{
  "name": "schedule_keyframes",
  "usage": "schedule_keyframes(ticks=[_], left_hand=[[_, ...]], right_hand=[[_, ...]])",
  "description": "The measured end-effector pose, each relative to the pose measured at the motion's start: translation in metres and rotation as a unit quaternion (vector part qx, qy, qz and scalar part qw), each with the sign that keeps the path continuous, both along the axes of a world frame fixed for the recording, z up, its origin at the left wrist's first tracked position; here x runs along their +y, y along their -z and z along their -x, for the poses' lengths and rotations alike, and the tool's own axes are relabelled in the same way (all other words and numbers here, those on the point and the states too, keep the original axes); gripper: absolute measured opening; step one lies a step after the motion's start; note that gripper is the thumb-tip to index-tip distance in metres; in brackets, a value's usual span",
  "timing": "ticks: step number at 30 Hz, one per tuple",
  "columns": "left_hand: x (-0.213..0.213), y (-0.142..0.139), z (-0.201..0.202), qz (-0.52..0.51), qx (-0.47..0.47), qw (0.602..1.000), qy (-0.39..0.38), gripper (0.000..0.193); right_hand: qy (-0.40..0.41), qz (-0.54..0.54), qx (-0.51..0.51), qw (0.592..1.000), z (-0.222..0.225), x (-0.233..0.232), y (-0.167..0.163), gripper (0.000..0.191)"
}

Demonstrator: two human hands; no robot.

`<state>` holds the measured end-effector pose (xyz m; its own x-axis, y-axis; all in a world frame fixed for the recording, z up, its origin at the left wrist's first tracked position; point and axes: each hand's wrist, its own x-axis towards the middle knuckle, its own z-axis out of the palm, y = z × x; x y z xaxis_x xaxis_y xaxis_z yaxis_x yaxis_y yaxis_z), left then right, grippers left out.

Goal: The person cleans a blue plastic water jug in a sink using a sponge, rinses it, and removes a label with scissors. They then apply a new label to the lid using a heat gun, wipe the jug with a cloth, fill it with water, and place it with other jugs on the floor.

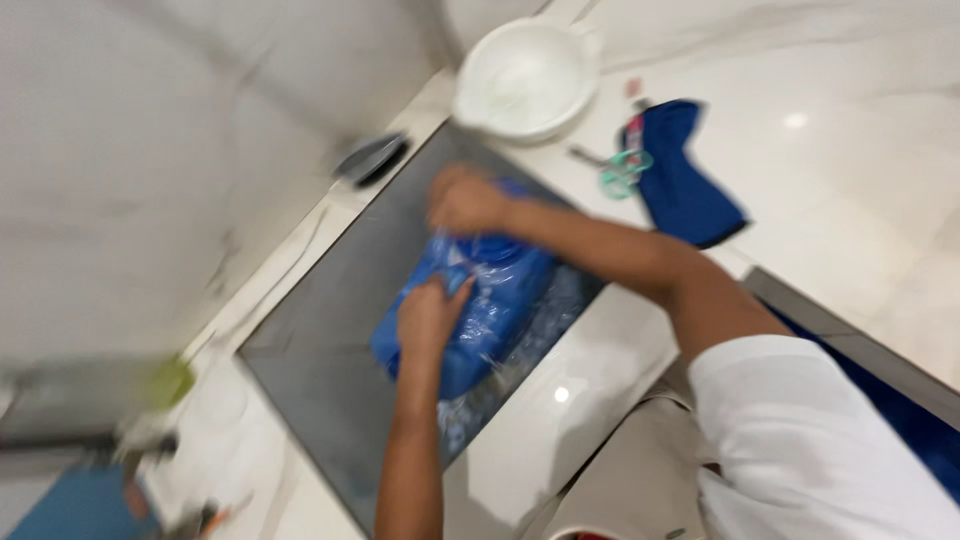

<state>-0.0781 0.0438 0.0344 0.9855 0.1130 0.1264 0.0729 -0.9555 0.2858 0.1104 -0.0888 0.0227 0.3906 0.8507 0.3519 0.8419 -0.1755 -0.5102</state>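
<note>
A blue thing wrapped in clear plastic [490, 300] lies on a dark grey cooktop-like surface [330, 340]. My left hand [430, 315] presses on its near side, fingers curled on the plastic. My right hand [465, 205] grips its far end. The frame is blurred, so the exact grip is hard to make out.
A white bowl [527, 78] stands at the back of the pale counter [560, 420]. Green-handled scissors [622, 172] lie beside a dark blue cloth [685, 180]. A dark round lid-like object [370, 158] sits at the cooktop's far corner. A green thing [170, 382] lies at left.
</note>
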Motion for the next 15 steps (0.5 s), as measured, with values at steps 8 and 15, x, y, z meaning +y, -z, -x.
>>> schedule_keyframes(ticks=[8,15], left_hand=[[0.01,0.005,0.026,0.042,0.023,0.997,-0.054,0.059],[0.041,0.027,0.043,0.147,-0.039,0.968,-0.2,0.059]], right_hand=[[0.004,-0.027,-0.141,0.99,0.015,0.026,0.014,0.024],[0.177,-0.06,-0.021,0.982,0.017,0.009,0.078,0.046]])
